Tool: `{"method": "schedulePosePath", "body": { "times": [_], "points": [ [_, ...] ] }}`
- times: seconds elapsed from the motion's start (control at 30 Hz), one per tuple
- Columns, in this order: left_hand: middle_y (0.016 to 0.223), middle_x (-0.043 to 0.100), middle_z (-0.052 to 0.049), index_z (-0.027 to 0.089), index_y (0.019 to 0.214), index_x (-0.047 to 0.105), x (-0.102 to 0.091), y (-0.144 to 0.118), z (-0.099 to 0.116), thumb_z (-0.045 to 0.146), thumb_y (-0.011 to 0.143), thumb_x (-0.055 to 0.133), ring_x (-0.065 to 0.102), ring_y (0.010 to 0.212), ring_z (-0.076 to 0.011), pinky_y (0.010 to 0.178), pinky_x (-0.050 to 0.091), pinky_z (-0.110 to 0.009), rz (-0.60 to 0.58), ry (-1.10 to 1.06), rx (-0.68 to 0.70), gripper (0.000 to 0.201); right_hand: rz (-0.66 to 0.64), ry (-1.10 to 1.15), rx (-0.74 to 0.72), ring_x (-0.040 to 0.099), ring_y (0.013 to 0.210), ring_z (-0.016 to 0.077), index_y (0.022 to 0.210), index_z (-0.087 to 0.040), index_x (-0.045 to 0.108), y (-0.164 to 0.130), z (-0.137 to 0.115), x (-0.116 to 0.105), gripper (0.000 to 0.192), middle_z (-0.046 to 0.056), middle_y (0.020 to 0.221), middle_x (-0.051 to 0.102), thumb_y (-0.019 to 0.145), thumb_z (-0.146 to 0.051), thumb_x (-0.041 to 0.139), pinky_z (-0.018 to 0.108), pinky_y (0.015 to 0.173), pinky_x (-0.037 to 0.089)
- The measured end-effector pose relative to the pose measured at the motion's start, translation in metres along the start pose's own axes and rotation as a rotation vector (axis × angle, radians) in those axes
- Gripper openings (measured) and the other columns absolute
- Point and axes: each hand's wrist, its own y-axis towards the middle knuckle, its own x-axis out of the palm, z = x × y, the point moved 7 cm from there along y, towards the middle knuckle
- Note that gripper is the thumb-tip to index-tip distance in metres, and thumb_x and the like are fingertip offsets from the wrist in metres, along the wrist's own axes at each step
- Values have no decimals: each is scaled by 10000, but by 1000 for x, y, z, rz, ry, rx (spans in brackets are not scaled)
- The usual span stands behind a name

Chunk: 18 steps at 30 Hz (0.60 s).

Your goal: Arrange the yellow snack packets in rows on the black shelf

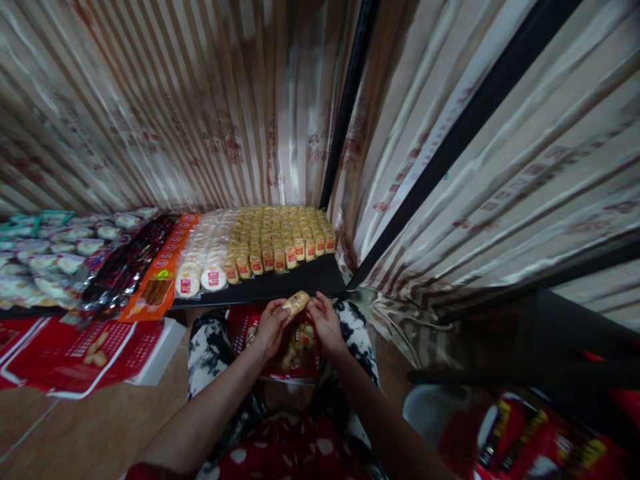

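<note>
A small wrapped yellow snack is pinched between my two hands, above my lap. My left hand grips its left end, fingers closed. At its right end, the fingers of my right hand are curled against the wrapper. Below them, between my knees, lies a red bag with more wrapped snacks showing in it. Just ahead, rows of similar yellow wrapped snacks stand on a black shelf, many with red labels facing me.
Left along the shelf lie white round packets, an orange packet, dark packets and white-green packets. A red box sits at lower left. Curtains and black poles rise behind. Red packages stand at lower right.
</note>
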Motion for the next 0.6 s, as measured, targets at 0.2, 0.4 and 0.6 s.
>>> {"method": "schedulePosePath", "body": {
  "times": [0.2, 0.4, 0.6],
  "points": [
    [761, 640, -7, 157, 827, 562, 9, 2, 0, 142, 515, 734, 605, 693, -109, 672, 462, -210, -32, 20, 7, 356, 2, 202, 106, 629, 834, 147, 1066, -218, 581, 0, -15, 2, 483, 26, 962, 648, 612, -337, 696, 251, 727, 506],
    [871, 673, -63, 153, 925, 572, 16, 3, 1, 78, 652, 599, 645, 702, -128, 652, 512, -214, -40, 10, -120, 285, -152, 63, 142, 613, 699, 122, 1101, -226, 622, 0, -34, 1, 467, 5, 860, 696, 637, -272, 629, 213, 599, 466],
    [664, 646, -71, 86, 807, 575, 18, 10, -2, 138, 815, 479, 614, 530, -112, 487, 489, -175, -1, -105, -322, 109, -245, -93, 1, 558, 561, 101, 986, -189, 656, 9, -52, 5, 438, 14, 797, 692, 596, -387, 680, 206, 483, 403]
  ]
}}
